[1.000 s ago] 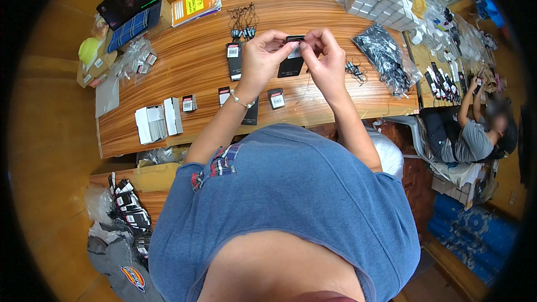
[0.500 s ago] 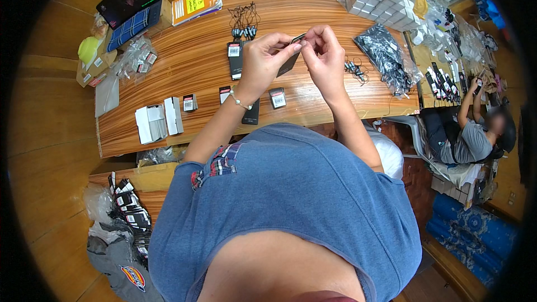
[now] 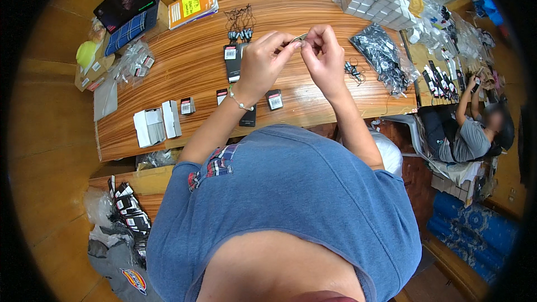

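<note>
My left hand (image 3: 262, 60) and my right hand (image 3: 323, 60) meet over the middle of the wooden table. Between their thumbs and fingertips is a thin black card (image 3: 300, 38), seen almost edge-on and mostly hidden by the fingers. Both hands are closed in a pinch. Just left of my left hand lie black tags with a white label (image 3: 230, 53), and beyond them a bundle of black cords (image 3: 240, 22) with small metallic ends. A small stack of black cards (image 3: 274, 100) rests nearer to me, below the hands. Under my left wrist, another black card (image 3: 248, 116) is partly covered.
White boxes (image 3: 150, 127) and a small labelled card stack (image 3: 188, 105) stand at the table's left front. Loose cords (image 3: 354, 71) and a dark plastic bag (image 3: 383, 50) lie right. Stacked small boxes (image 3: 377, 0) fill the far right corner. A co-worker (image 3: 472, 134) sits at right.
The black card between my fingers has tilted from showing its face to nearly edge-on. Both hands stay in about the same place, and the view has shifted slightly.
</note>
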`<state>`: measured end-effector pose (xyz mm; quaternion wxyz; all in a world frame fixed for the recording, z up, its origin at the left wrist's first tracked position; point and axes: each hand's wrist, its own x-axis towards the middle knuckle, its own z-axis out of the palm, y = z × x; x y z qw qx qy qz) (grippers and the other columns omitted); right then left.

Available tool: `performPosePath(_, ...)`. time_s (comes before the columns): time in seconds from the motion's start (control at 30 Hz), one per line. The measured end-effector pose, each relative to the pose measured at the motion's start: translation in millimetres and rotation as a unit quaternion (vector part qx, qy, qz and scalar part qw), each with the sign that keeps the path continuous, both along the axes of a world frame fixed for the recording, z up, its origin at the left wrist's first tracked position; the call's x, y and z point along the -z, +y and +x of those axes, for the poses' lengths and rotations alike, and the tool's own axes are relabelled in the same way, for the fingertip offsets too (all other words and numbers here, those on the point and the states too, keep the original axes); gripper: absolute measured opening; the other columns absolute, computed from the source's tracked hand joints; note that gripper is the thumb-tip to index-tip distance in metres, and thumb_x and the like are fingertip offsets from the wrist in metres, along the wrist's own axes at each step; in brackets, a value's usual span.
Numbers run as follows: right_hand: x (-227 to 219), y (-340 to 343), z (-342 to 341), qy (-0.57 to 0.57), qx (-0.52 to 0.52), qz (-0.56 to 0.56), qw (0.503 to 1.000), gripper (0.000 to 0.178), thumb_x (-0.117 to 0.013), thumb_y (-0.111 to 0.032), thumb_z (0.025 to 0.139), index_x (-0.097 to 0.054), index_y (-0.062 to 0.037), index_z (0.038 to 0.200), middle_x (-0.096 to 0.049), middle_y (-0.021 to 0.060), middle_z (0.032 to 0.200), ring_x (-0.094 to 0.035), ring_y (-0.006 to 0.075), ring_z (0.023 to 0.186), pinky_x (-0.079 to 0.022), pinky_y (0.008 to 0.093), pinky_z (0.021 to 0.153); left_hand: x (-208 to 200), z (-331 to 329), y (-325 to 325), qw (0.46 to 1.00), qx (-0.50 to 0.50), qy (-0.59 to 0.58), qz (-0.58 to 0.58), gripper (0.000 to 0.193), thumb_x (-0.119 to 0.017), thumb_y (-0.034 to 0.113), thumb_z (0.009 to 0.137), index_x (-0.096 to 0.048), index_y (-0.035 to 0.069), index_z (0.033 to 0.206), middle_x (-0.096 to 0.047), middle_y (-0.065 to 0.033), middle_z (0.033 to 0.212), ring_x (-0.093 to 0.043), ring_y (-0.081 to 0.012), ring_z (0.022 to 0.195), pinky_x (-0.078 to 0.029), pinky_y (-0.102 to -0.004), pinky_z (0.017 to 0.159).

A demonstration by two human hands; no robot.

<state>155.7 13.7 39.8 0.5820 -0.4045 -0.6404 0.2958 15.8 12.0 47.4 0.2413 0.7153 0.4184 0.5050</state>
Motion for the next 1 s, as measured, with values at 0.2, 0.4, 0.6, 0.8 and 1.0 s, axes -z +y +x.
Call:
performPosePath(0.2,-9.0,-2.3,-1.2,-0.083,0.014,-0.015,0.996,0.014,-0.054,0.004,0.076,-0.046,-0.0021,0.085,-0.051,0.0065,0.065,-0.051,0.0128,0.058,-0.041,0.0255,0.053,-0.7,-0.1,1.9,0.999,-0.015,0.036,0.027,0.009,-0.063,0.006,0.079,-0.061,-0.002,0.084,-0.061,-0.0090,0.076,-0.061,-0.0144,0.064,-0.049,-0.0248,0.056)
performPosePath(0.4,-14.2,8.1,5.7,-0.225,0.004,0.130,0.966,0.014,-0.057,0.003,0.075,-0.047,-0.0021,0.084,-0.053,0.0103,0.069,-0.055,0.0206,0.064,-0.044,0.0297,0.057,3.0,-1.2,6.4,0.999,-0.023,0.021,0.044,0.013,-0.064,0.014,0.078,-0.062,0.002,0.081,-0.060,-0.0104,0.071,-0.058,-0.0213,0.058,-0.044,-0.0302,0.050)
performPosePath(0.6,1.1,17.4,5.2,0.186,-0.133,-0.171,0.958,0.022,-0.056,0.003,0.079,-0.045,-0.0016,0.098,-0.058,0.0043,0.073,-0.054,0.0102,0.069,-0.043,0.0226,0.060,3.2,0.1,7.0,0.998,-0.022,0.027,0.046,0.011,-0.065,0.014,0.076,-0.064,0.004,0.081,-0.061,-0.0075,0.075,-0.059,-0.0211,0.062,-0.045,-0.0289,0.053)
performPosePath(0.8,-6.8,14.0,16.9,0.183,-0.180,-0.236,0.937,0.026,-0.053,-0.007,0.085,-0.052,0.0007,0.110,-0.062,0.0043,0.081,-0.054,0.0084,0.073,-0.044,0.0224,0.071,6.0,-9.0,13.6,0.958,-0.048,0.137,0.246,0.015,-0.065,0.009,0.069,-0.067,0.011,0.084,-0.062,0.0003,0.081,-0.057,-0.0186,0.076,-0.045,-0.0303,0.064)
performPosePath(1.0,4.5,19.2,11.8,0.185,-0.192,-0.257,0.929,0.015,-0.052,-0.012,0.088,-0.056,-0.0022,0.099,-0.060,0.0036,0.084,-0.057,0.0095,0.077,-0.046,0.0235,0.075,5.9,-17.7,19.5,0.931,-0.032,0.185,0.313,0.017,-0.063,0.009,0.067,-0.067,0.013,0.083,-0.061,0.0029,0.080,-0.056,-0.0167,0.077,-0.043,-0.0311,0.070)
